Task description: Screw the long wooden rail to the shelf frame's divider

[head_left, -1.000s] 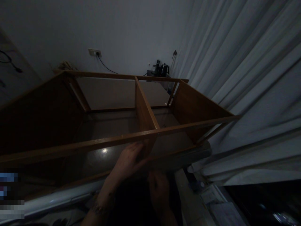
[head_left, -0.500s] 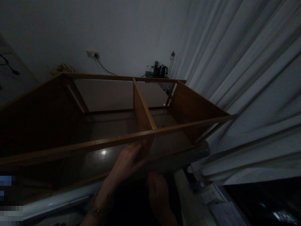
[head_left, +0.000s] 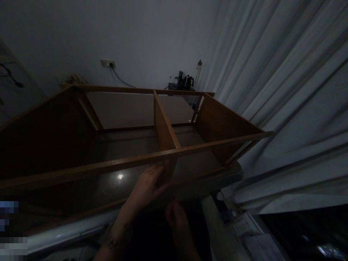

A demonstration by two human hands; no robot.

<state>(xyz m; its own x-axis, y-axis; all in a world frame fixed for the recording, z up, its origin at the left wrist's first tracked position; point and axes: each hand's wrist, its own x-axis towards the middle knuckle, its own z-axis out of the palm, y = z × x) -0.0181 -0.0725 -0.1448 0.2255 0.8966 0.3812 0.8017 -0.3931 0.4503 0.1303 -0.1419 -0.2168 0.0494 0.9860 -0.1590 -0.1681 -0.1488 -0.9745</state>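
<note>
A brown wooden cabinet frame (head_left: 136,158) with open sides stands in front of me. A divider panel (head_left: 165,130) splits it into two bays. My left hand (head_left: 148,183) reaches in under the front rail, its fingers against the divider's left face and its thumb stretched across the near edge. Lower and to the right, my right hand (head_left: 176,217) is closed, with fingertips pinched together near the frame's lower front edge. Darkness hides whatever it may hold.
The frame rests on a dull, shiny surface (head_left: 108,185). Long pale curtains (head_left: 285,108) hang at the right. A black kettle (head_left: 187,82) stands behind the frame, and a wall socket (head_left: 108,64) has a cord plugged in. Papers (head_left: 255,239) lie at lower right.
My right hand has shifted slightly left and turned, its fingers now more upright. My left hand has stayed at the divider.
</note>
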